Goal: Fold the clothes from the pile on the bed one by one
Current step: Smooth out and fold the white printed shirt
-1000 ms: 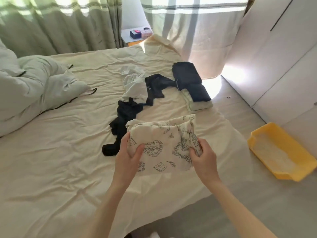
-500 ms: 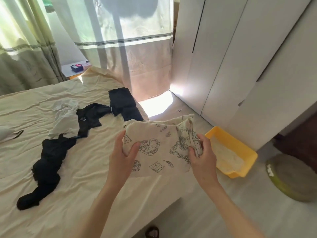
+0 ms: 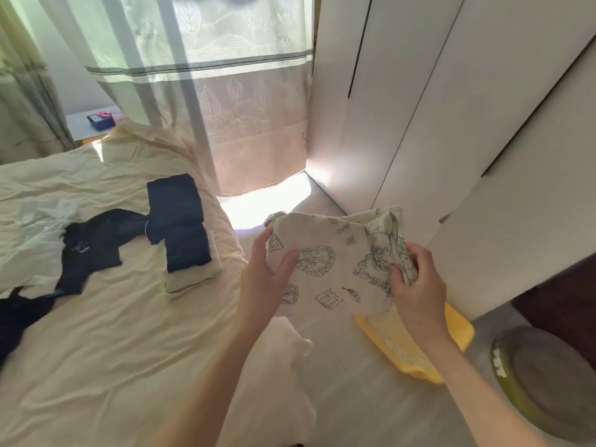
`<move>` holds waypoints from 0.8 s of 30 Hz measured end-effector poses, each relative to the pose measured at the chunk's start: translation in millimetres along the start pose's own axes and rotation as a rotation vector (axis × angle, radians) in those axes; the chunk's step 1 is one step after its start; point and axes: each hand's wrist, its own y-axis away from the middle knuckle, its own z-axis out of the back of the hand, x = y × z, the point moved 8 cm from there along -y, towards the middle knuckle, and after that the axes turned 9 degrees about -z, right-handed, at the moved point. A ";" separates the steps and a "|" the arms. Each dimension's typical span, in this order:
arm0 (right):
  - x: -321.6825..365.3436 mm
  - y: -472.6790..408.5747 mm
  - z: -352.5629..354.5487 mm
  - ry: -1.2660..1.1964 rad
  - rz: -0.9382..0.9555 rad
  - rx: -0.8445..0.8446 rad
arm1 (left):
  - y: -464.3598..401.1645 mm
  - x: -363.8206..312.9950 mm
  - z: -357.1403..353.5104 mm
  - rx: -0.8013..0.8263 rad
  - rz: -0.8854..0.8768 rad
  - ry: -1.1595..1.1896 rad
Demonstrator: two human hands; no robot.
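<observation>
While the yellow tray [image 3: 459, 330] on the floor holds a pale speckled layer we cannot identify, we hold the cream printed garment [image 3: 335, 262] above it, past the bed [image 3: 129, 333] edge. Its long axis runs left to right, folded, with dark line drawings of hearts, books and leaves. Our left hand [image 3: 263, 279] pinches its left edge; our right hand [image 3: 416, 282] clutches the bunched right end.
</observation>
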 end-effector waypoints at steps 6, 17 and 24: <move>-24.6 -110.2 -10.1 0.007 -0.002 0.089 | -63.6 0.4 -59.2 -0.060 0.060 -0.036; -14.3 -269.7 -88.2 0.104 0.245 0.432 | -121.7 32.3 -102.1 -0.455 0.162 0.017; 31.8 -284.0 -220.9 0.070 0.422 0.685 | -132.2 62.7 -42.5 -0.782 0.267 -0.117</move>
